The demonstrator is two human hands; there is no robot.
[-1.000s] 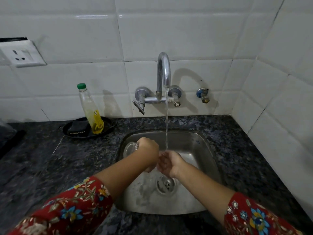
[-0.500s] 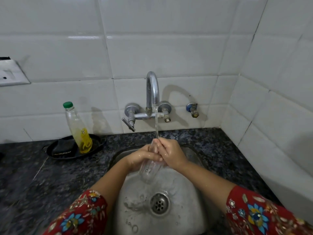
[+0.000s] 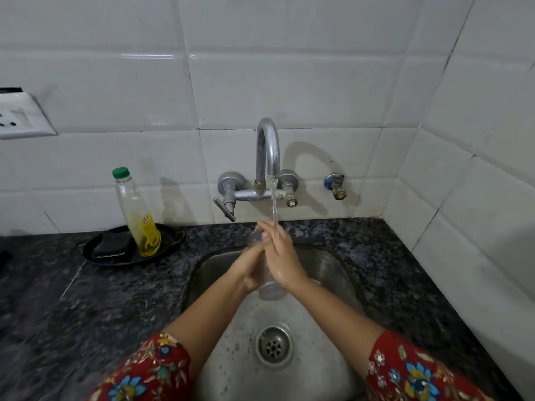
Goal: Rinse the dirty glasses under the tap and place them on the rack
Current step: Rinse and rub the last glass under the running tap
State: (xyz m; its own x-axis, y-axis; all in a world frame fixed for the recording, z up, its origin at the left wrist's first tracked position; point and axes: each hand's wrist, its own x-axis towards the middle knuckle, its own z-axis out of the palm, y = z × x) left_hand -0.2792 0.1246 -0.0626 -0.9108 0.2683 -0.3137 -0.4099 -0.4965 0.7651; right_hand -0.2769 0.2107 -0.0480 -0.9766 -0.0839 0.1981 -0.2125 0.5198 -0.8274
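I have the clear glass [image 3: 267, 285] over the sink [image 3: 335, 273], my left hand [image 3: 251, 270] with its fingers wrapped round its side and my right hand [image 3: 282, 256] pressed flat against the other side, fingers stretched out up toward the rim where the stream from the tap [image 3: 267, 146] comes down. This is the rinsing step, I judge. Next I must turn the wet glass without letting it slip, then carry it to the rack, which I cannot see from here.
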